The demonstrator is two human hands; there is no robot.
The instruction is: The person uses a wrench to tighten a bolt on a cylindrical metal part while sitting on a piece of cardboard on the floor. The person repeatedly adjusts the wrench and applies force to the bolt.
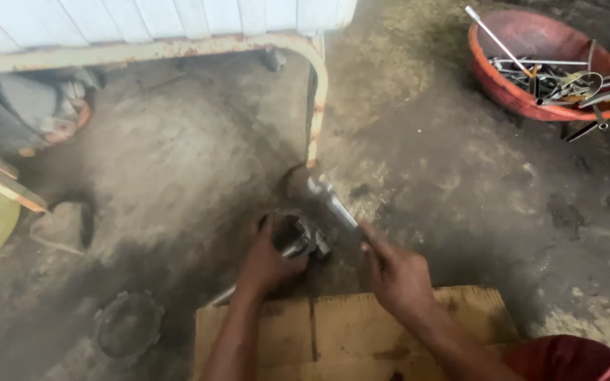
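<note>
I see open floor (460, 197) right of my fingers (372, 236), rusty frame leg (313, 120) just beyond them, toothed disc (127, 326) well left, cardboard (333, 324) beneath my wrists, red tool basin (503, 92) far ahead right.

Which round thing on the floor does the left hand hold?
The open metal cylinder part, gripped by the left hand. The flat dark toothed disc lies apart, untouched.

Round metal part (294, 233) on floor (460, 183), ahead of cardboard sheet (351, 328). Basin (495, 77) of tools (573, 81) far right, behind. Toothed disc (127, 326) left of cardboard.
</note>
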